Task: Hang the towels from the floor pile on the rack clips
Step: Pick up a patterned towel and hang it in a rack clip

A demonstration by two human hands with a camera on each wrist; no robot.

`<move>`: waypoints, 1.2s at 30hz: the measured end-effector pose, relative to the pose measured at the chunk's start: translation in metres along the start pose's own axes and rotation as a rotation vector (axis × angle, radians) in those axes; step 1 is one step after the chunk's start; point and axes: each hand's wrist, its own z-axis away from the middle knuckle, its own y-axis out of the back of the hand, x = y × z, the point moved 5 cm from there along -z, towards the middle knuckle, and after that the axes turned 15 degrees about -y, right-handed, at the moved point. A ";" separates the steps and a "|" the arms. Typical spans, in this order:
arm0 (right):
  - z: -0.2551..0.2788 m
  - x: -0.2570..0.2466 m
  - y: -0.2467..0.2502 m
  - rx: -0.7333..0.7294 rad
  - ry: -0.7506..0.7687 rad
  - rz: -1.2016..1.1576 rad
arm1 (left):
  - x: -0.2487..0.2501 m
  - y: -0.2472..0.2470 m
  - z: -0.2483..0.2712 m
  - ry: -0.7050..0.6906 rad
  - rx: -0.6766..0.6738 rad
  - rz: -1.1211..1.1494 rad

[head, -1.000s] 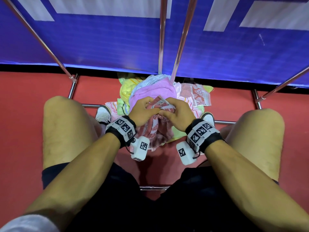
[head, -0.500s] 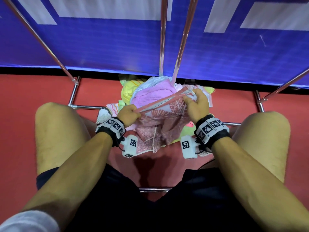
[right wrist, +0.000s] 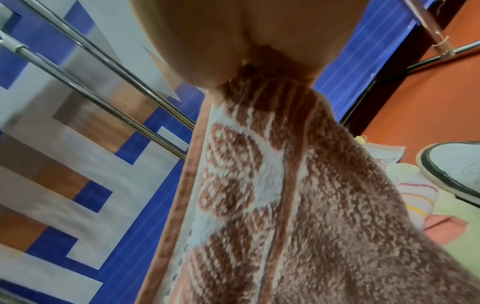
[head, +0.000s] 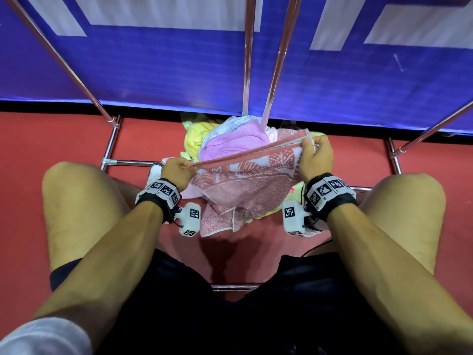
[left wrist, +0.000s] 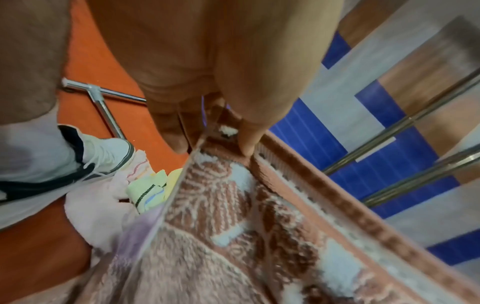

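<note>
A pink-brown patterned towel (head: 245,185) (left wrist: 233,226) (right wrist: 272,195) is stretched along its top hem between my two hands, above the floor pile. My left hand (head: 179,168) (left wrist: 215,139) pinches the hem's left end. My right hand (head: 316,156) (right wrist: 259,70) grips the right end, held a little higher and farther away. The rest of the towel hangs folded below. The pile (head: 225,139) of pink, yellow and white towels lies on the red floor behind it. No rack clips are in view.
Chrome rack poles (head: 277,55) rise in front of a blue and white banner (head: 153,67). The rack's base bars (head: 110,144) lie on the red floor around the pile. My bare knees (head: 76,201) and white shoes (left wrist: 103,156) flank the pile.
My hands, which were together on the bunched towel over the pile, have moved apart and lifted, drawing the towel's hem taut between them. The right hand rose farther.
</note>
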 end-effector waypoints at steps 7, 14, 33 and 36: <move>0.001 0.007 -0.007 -0.101 -0.109 0.036 | 0.030 -0.010 0.008 0.153 -0.069 0.361; 0.019 -0.015 -0.018 -0.188 0.150 0.021 | 0.081 -0.027 0.014 -0.062 -0.106 0.448; 0.026 -0.038 -0.018 -0.019 0.356 -0.077 | 0.082 -0.005 -0.001 -0.059 0.356 0.385; 0.041 -0.030 -0.042 -0.180 0.422 0.126 | 0.091 -0.041 0.010 -0.123 0.088 0.396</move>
